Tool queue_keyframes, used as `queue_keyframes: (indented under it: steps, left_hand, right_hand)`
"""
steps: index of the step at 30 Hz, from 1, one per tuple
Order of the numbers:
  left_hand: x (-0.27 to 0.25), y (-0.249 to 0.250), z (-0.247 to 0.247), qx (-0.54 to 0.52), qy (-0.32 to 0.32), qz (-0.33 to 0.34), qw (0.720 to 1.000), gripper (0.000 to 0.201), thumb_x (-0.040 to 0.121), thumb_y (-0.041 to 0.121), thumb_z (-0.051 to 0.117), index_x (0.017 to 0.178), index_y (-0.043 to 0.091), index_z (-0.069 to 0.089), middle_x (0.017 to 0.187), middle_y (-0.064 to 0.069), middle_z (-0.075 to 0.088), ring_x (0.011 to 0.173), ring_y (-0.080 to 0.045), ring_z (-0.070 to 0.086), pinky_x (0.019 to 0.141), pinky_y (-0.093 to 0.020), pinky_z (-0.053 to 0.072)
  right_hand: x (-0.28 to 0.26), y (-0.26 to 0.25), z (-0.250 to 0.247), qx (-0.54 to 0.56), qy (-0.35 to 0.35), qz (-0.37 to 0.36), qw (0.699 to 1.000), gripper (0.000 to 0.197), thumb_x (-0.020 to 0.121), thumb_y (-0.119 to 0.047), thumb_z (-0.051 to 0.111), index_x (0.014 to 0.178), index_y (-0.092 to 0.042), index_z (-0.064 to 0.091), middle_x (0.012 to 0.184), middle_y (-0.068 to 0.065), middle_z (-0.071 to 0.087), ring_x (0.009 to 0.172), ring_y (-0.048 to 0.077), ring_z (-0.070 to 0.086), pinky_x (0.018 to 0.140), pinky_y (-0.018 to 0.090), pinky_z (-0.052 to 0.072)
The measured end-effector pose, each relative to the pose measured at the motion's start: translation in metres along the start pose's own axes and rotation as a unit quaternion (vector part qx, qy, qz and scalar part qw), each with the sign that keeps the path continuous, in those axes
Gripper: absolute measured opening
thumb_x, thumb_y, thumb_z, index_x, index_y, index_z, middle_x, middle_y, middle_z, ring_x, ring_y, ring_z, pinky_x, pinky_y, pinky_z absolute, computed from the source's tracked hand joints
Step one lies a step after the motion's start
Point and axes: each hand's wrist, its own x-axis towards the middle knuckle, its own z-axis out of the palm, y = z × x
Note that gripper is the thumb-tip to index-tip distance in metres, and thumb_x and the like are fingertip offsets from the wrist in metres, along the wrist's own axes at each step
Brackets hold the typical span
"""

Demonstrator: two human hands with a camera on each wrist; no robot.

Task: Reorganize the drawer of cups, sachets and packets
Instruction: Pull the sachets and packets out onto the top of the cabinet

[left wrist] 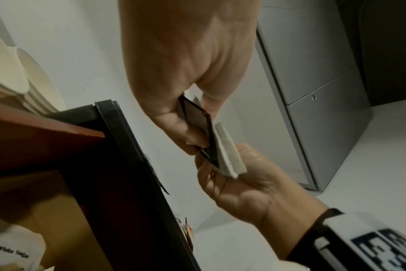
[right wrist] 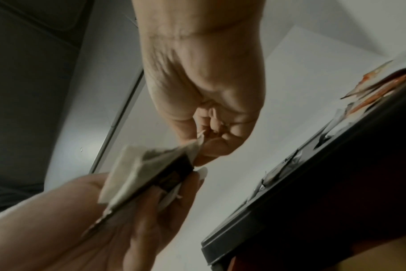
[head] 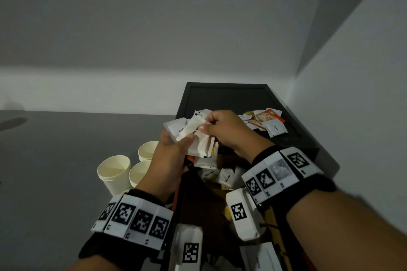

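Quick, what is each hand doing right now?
Left hand: closed, holding a fanned stack of white paper sachets.
Right hand: closed, pinching the top sachet of that stack.

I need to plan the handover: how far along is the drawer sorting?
Partly done. Three cream paper cups stand grouped on the grey floor, and some orange and white sachets lie on the black tray. In hand: the left hand holds a stack of white sachets, the right hand pinching one. Left: loose sachets in the wooden drawer.
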Motion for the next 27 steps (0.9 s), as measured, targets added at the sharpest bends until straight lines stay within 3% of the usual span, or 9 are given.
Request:
queue_keyframes:
  steps: [2,4,8,14,17,19,22,25,27]
  left_hand:
    - [-0.001,0.001,0.0,0.009,-0.012,0.005,1.0,0.029,0.091,-0.001,0.052,0.11,0.021,0.054,0.095,-0.005,0.07,0.081,-0.02,0.069,0.065,-0.036,0.054]
    - [-0.002,0.002,0.0,0.011,-0.017,0.012,1.0,0.031,0.091,-0.004,0.05,0.112,0.018,0.053,0.098,-0.006,0.069,0.085,-0.022,0.069,0.067,-0.036,0.054]
    - [-0.001,0.005,-0.004,0.024,0.0,0.018,1.0,0.038,0.089,-0.005,0.051,0.123,0.012,0.049,0.108,-0.012,0.066,0.091,-0.025,0.068,0.066,-0.035,0.055]
    - [0.002,0.005,-0.011,0.01,0.048,0.014,0.999,0.037,0.087,-0.005,0.053,0.121,0.01,0.047,0.112,-0.017,0.062,0.093,-0.028,0.065,0.077,-0.043,0.054]
    - [0.001,0.003,-0.011,0.014,0.036,0.009,0.999,0.041,0.087,-0.004,0.053,0.125,0.009,0.046,0.114,-0.017,0.062,0.095,-0.03,0.065,0.072,-0.04,0.054]
    - [-0.001,0.002,-0.01,0.016,0.029,0.005,0.999,0.04,0.088,-0.004,0.053,0.125,0.007,0.045,0.114,-0.018,0.062,0.095,-0.032,0.066,0.071,-0.04,0.055]
    - [-0.006,0.002,-0.006,0.018,0.014,0.015,1.0,0.034,0.089,-0.005,0.051,0.119,0.01,0.049,0.11,-0.015,0.064,0.094,-0.03,0.066,0.073,-0.039,0.056]
    - [-0.013,0.002,-0.002,0.03,-0.005,0.032,0.999,0.031,0.089,-0.007,0.05,0.105,0.02,0.056,0.104,-0.008,0.068,0.093,-0.024,0.067,0.078,-0.04,0.055]
    - [-0.017,-0.001,0.003,0.04,-0.021,0.043,0.998,0.033,0.089,-0.008,0.05,0.104,0.02,0.057,0.101,-0.007,0.069,0.092,-0.023,0.067,0.077,-0.039,0.055]
  right_hand:
    - [-0.001,0.0,-0.006,0.047,0.007,0.037,0.998,0.01,0.093,-0.018,0.056,0.084,-0.015,0.059,0.095,0.008,0.065,0.084,0.02,0.062,0.075,0.035,0.054]
    - [-0.002,0.002,-0.013,0.079,0.028,0.064,0.994,0.011,0.095,-0.019,0.051,0.086,-0.017,0.057,0.102,0.008,0.063,0.086,0.02,0.062,0.066,0.029,0.054]
    - [-0.008,0.016,-0.033,0.119,0.071,0.107,0.984,0.009,0.096,-0.014,0.049,0.101,-0.012,0.057,0.094,0.009,0.066,0.062,0.008,0.053,0.051,0.017,0.044]
    - [-0.028,0.043,-0.046,0.023,-0.082,0.204,0.975,0.017,0.09,0.003,0.05,0.1,-0.008,0.057,0.082,0.009,0.059,0.055,0.008,0.048,0.043,0.015,0.041]
    - [-0.033,0.057,-0.038,0.021,-0.088,0.239,0.967,0.029,0.089,0.008,0.048,0.111,-0.01,0.056,0.088,0.01,0.056,0.06,0.011,0.054,0.047,0.016,0.047]
    - [-0.035,0.063,-0.031,0.05,-0.061,0.254,0.964,0.034,0.09,0.008,0.048,0.116,-0.012,0.055,0.106,0.011,0.054,0.078,0.014,0.058,0.061,0.019,0.052]
    - [-0.038,0.064,-0.024,0.021,-0.054,0.229,0.972,0.038,0.092,-0.002,0.052,0.128,-0.014,0.051,0.116,0.005,0.052,0.097,0.015,0.056,0.078,0.024,0.052]
    - [-0.045,0.047,-0.021,0.011,-0.021,0.153,0.988,0.019,0.096,-0.021,0.05,0.112,-0.02,0.058,0.103,0.0,0.058,0.092,0.013,0.057,0.086,0.031,0.05]
    - [-0.05,0.033,-0.02,0.067,0.004,0.093,0.993,0.013,0.095,-0.03,0.05,0.101,-0.024,0.06,0.103,0.0,0.061,0.092,0.014,0.059,0.082,0.03,0.051]
